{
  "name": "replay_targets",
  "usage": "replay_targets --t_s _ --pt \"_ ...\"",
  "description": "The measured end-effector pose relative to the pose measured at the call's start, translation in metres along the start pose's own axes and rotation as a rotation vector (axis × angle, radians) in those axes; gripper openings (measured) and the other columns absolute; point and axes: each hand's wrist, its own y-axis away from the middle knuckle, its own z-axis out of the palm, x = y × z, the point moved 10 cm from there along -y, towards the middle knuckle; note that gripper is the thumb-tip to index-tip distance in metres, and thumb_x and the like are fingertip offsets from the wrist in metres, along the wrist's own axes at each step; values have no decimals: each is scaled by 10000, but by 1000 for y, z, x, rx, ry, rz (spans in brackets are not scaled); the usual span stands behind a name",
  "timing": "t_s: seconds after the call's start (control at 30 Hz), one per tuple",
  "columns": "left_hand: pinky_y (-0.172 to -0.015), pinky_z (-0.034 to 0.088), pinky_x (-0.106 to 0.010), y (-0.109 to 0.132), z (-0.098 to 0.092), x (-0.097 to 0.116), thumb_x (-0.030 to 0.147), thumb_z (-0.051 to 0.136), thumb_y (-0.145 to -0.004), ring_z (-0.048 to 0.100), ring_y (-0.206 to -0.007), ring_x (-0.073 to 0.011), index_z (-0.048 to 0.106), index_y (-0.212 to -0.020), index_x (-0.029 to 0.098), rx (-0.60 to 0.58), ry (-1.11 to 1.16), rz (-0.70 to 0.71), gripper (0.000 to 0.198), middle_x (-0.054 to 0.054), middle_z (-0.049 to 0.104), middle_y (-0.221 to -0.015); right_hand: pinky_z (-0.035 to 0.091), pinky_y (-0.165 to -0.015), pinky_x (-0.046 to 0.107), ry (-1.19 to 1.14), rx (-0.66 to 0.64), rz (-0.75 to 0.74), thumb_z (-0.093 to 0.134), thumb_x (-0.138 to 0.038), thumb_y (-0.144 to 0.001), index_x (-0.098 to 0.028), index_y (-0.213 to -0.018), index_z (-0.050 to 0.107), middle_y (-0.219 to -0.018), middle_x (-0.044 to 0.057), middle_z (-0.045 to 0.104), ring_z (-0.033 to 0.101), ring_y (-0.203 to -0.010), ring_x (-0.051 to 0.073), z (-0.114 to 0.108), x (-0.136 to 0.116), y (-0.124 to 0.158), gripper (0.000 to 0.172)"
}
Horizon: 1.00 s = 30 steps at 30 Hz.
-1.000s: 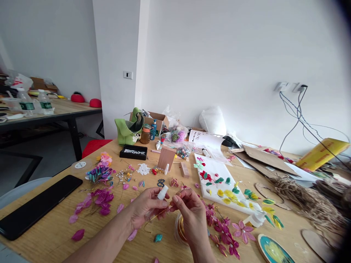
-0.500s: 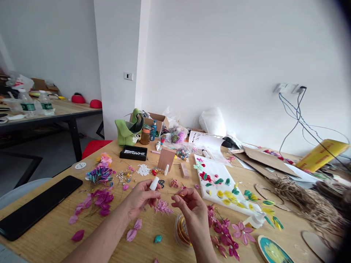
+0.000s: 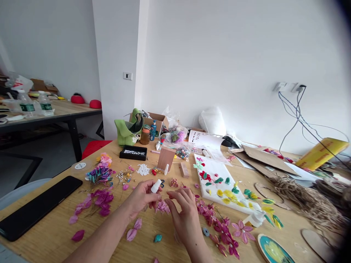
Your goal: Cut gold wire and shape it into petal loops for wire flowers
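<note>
My left hand (image 3: 142, 199) is closed around a small white bottle (image 3: 156, 186) whose tip sticks up between thumb and fingers. A small pink wire flower (image 3: 162, 207) lies on the wooden table (image 3: 55, 233) right beside those fingers. My right hand (image 3: 184, 210) hovers just right of the flower, fingers curled and pinched toward it; what they hold, if anything, is too small to see. Dark pink flowers (image 3: 219, 228) lie in a row to the right of that hand.
A white foam board (image 3: 214, 171) with pinned coloured petals lies ahead right. Loose purple petals (image 3: 100, 199), a black keyboard (image 3: 35, 206), a green bag (image 3: 127, 131), boxes, beads and cardboard crowd the table. A white cap bottle (image 3: 256, 219) lies at right.
My hands have parted, the gold wire between them is gone from view, and the pink flower now lies on the table. My right hand dropped lower, covering the wire spool.
</note>
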Motion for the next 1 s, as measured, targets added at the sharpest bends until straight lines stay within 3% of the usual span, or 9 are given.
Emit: replay_targets --t_s 0.1,0.23,0.43,0.67,0.8,1.0 --pt "-433 363 -194 0 3 1 373 821 -605 526 -435 -75 602 -816 139 -20 -8 16 383 30 607 -610 396 -739 357 49 4 -28 528 -229 -912 -241 -803 654 -708 21 604 505 -769 205 0 -3 -1 167" --pt "-448 375 -210 2 4 8 547 685 -725 537 -458 -82 640 -862 124 -22 12 44 448 -18 636 -693 398 -722 340 -3 169 26 550 -243 -897 -239 -778 651 -714 20 621 515 -758 203 -21 3 -1 156" --pt "-505 395 -228 8 14 7 488 731 -707 554 -561 -110 703 -887 125 -98 17 -5 406 -18 612 -694 406 -763 340 -98 356 166 601 -298 -863 -235 -805 674 -789 36 661 547 -810 218 -44 20 5 113" --pt "-701 454 -273 9 19 12 362 800 -683 603 -743 -146 697 -961 184 -152 7 90 346 -25 666 -812 396 -805 351 -157 328 303 608 -351 -847 -237 -807 692 -813 36 670 570 -830 228 -40 38 9 148" --pt "-703 448 -255 10 18 18 328 790 -704 582 -741 -119 669 -1113 223 -150 5 134 439 -16 646 -870 387 -797 364 -184 281 334 605 -368 -837 -238 -757 682 -788 34 666 573 -792 230 -34 39 8 172" --pt "-697 460 -264 6 12 15 377 812 -661 573 -705 -117 697 -1092 208 -97 23 117 477 -10 649 -798 392 -807 379 -205 260 335 606 -381 -822 -232 -750 699 -772 47 672 587 -785 240 -30 35 4 190"
